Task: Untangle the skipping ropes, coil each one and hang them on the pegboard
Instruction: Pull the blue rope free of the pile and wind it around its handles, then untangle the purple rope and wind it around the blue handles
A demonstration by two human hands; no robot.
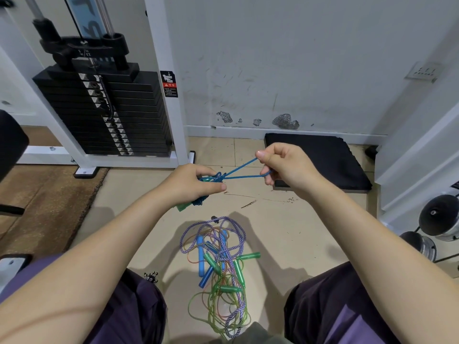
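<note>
My left hand (pixel 193 183) grips a bunched coil of blue rope (pixel 242 170), with a green handle (pixel 183 206) sticking out below the palm. My right hand (pixel 285 165) pinches a loop of the same blue rope, stretched taut between both hands above the floor. Below, between my knees, lies a tangled pile of ropes (pixel 221 269): a purple-and-white braided rope (pixel 238 229), thin green and orange cords, blue handles (pixel 200 254) and several green handles (pixel 248 256). No pegboard is in view.
A weight-stack machine (pixel 104 110) with a white frame stands at the back left. A black foam pad (pixel 318 160) lies against the wall behind my right hand. Dumbbells (pixel 437 217) sit at the right edge. A brown mat (pixel 44 194) covers the floor at left.
</note>
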